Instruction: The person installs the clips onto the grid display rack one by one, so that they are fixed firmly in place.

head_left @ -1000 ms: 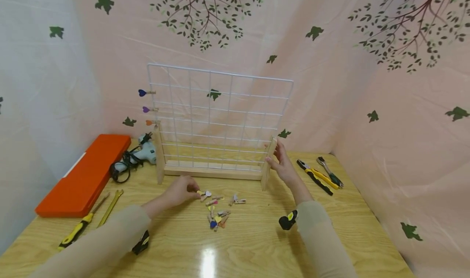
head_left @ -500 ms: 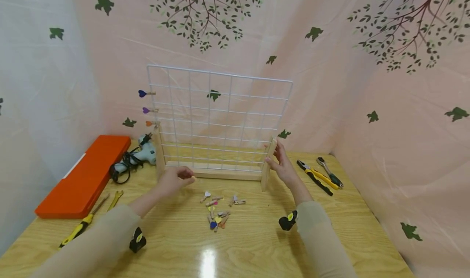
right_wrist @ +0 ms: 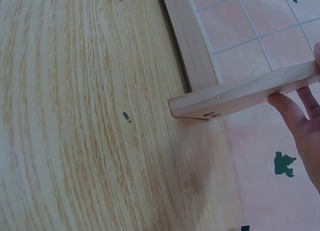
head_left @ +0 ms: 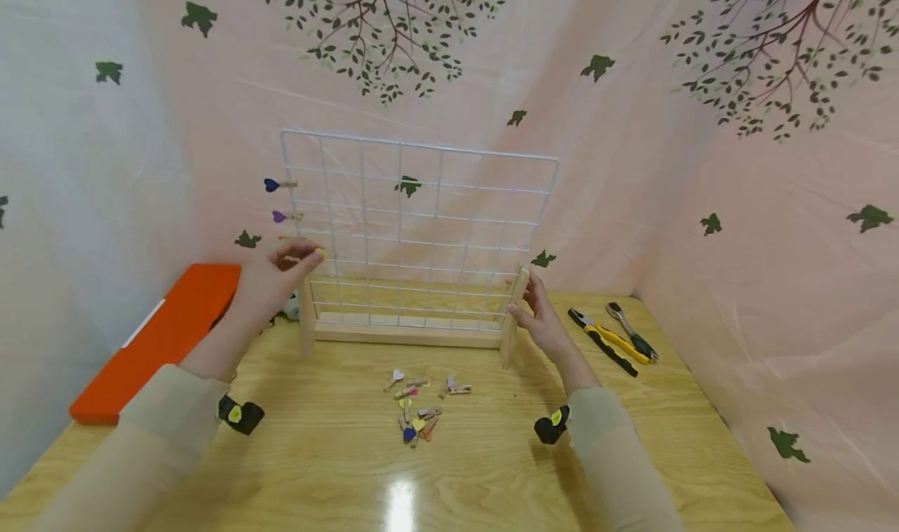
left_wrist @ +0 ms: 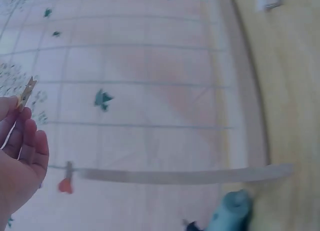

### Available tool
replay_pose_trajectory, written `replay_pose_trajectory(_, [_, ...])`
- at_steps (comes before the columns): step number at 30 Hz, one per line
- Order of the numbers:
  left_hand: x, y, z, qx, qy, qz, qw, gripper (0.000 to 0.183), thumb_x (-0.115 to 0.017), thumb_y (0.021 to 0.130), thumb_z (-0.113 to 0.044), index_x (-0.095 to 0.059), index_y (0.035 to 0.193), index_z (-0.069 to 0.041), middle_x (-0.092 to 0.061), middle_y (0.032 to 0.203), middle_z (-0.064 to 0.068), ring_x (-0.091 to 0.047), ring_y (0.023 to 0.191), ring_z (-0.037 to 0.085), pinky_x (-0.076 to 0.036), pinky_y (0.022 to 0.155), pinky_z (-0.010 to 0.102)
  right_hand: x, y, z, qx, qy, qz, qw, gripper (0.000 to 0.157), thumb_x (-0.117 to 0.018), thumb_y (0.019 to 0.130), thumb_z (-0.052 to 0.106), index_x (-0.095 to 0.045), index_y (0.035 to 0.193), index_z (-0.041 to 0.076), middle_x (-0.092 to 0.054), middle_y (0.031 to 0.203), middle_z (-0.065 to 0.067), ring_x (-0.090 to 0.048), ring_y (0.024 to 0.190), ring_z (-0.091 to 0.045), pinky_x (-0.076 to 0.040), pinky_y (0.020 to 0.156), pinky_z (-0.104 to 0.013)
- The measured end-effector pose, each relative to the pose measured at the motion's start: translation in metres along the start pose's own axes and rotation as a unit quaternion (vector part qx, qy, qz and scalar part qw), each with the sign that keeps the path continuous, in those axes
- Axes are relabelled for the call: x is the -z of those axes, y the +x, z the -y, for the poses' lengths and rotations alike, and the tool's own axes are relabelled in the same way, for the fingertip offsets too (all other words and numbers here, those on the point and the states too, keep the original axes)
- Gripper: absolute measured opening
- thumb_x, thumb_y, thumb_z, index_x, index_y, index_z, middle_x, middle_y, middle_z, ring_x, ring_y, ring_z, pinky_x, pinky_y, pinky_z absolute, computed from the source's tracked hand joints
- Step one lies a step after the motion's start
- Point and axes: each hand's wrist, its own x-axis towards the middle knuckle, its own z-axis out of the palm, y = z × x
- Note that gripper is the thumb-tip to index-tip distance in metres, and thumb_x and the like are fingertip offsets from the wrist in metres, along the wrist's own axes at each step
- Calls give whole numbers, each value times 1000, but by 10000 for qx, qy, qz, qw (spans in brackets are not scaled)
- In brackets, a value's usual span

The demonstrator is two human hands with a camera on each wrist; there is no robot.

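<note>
My left hand [head_left: 281, 271] pinches a small wooden clothespin [left_wrist: 27, 93] with a yellow heart, raised in front of the left side of a white wire grid [head_left: 421, 179]. The grid stands in a wooden base [head_left: 407, 335]. Blue [head_left: 271, 185] and purple heart clothespins [head_left: 279, 217] are clipped on its left edge; lower down, an orange heart clothespin [left_wrist: 66, 185] is mostly behind my hand in the head view. My right hand [head_left: 544, 321] grips the right wooden post [right_wrist: 240, 93] of the base. Several loose heart clothespins [head_left: 419, 424] lie on the table before the base.
An orange case [head_left: 158, 333] lies at the left, with a pale blue glue gun [left_wrist: 232, 211] beside it, largely hidden by my left arm in the head view. Pliers [head_left: 605, 343] and a ratchet wrench [head_left: 632, 331] lie at the right. A patterned cloth hangs behind.
My left hand has lifted the yellow heart clothespin from the pile and carried it up and left to the grid's left side. My right hand stays on the post.
</note>
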Motion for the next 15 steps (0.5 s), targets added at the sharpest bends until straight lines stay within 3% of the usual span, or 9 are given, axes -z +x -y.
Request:
replay_pose_trajectory(3, [16, 14, -11, -241, -185, -755, 9967, 33, -60, 83, -36, -65, 104, -11, -60, 89, -11, -52, 78, 6, -41, 64, 13, -1, 0, -1, 12, 11, 14, 10000, 68, -45, 91, 1, -7, 143, 22, -25, 142, -17, -24, 125, -43, -39, 85, -58])
replay_pose_trajectory(6, [30, 31, -17, -542, -390, -1644, 9841, 31, -65, 80, -30, -67, 102, -8, -63, 84, -14, -54, 75, 4, -40, 66, 14, -2, 1, 0, 26, 83, 1, 10000, 68, -46, 91, 1, -7, 143, 19, -25, 141, -17, -24, 125, -44, -39, 84, -59])
replay_pose_trajectory(9, [43, 48, -22, -332, -635, -2295, 9707, 30, -67, 77, -29, -68, 101, -11, -67, 89, -11, -55, 78, 3, -40, 74, 15, -2, 1, 1, -1, 130, -27, 9999, 67, -46, 91, 1, -7, 143, 18, -25, 141, -16, -23, 126, -44, -38, 85, -60])
replay_pose_trajectory(13, [56, 61, -32, 184, -1077, -2542, 9610, 30, -68, 74, -30, -69, 99, -15, -67, 93, -7, -55, 79, 4, -42, 75, 14, -2, 1, 1, -30, 86, -55, 9999, 67, -46, 91, 1, -8, 143, 21, -25, 142, -16, -22, 127, -43, -38, 85, -60])
replay_pose_trajectory(15, [59, 67, -33, 278, -1288, -2581, 9571, 31, -69, 71, -30, -70, 98, -14, -68, 90, -6, -55, 77, 5, -44, 73, 13, -1, 1, 1, -38, 51, -68, 10000, 68, -46, 91, 2, -9, 143, 23, -26, 142, -16, -23, 127, -42, -38, 85, -60])
